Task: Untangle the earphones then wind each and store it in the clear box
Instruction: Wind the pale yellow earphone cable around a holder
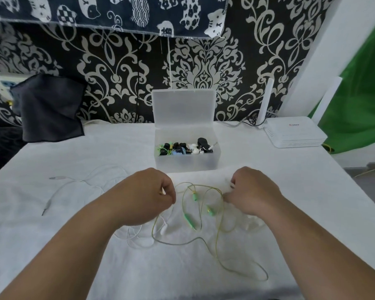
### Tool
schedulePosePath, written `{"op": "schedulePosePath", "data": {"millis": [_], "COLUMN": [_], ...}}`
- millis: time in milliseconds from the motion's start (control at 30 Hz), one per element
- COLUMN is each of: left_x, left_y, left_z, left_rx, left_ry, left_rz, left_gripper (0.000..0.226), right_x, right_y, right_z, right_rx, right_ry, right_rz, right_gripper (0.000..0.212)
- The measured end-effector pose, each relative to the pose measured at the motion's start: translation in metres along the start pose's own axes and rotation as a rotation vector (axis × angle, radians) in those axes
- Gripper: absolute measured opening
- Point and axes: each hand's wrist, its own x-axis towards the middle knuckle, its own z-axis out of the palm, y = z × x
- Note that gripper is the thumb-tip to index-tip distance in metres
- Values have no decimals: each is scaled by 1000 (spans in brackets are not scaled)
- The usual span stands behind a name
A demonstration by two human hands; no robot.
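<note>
Both hands hover low over the white-covered table (52, 245), just in front of the clear plastic box (214, 161). The box stands open with its lid up, and wound earphones already lie inside. The left hand (147, 191) is curled, its fingertips pinching what looks like one end of the upper loop of the thin yellow-green earphone cord (204, 239). The right hand (251, 191) is curled too and pinches the other side of that loop. A small white piece shows beside its fingers, though what it is cannot be told.

The green cord sprawls between and below the hands, its green buds and inline piece hanging inside the loops. A white earphone cord (136, 237) crosses it under the left wrist. A second white cord with slim plugs (74, 180) lies apart on the left.

The step in hand appears to be untangling, with this set neither wound nor stored yet. It would go best by spreading the loop gently sideways rather than tugging, which would tighten any knot. A bud or plug end should be traced and fed back through each crossing. The green cord should also be lifted free of the white one before winding starts.
</note>
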Motion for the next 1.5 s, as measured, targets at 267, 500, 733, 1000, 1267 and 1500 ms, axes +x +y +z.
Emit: {"op": "schedulePosePath", "data": {"millis": [267,500,733,1000,1267,1500], "left_x": [0,-10,2,6,2,-1], "left_y": [-3,32,23,12,11,11], "left_z": [2,10,2,-1,20,16], "left_rx": [8,-531,-924,-857,-253,-275], "left_ry": [-19,64,287,296,-39,-178], "left_rz": [57,238,-72,-217,-162,-124], "left_gripper": [26,32,17,28,29,33], "right_x": [-26,-42,-24,-4,-38,-47], "right_y": [-27,-42,-22,-12,-29,-37], "right_z": [-34,-35,-29,3,-36,-10], "right_rx": [916,1171,781,98,310,-259], "right_ry": [-26,-219,-30,-185,-83,-232], "right_rz": [-171,-197,-87,-29,-444,-445], "right_gripper": [33,26,14,19,33,24]}}
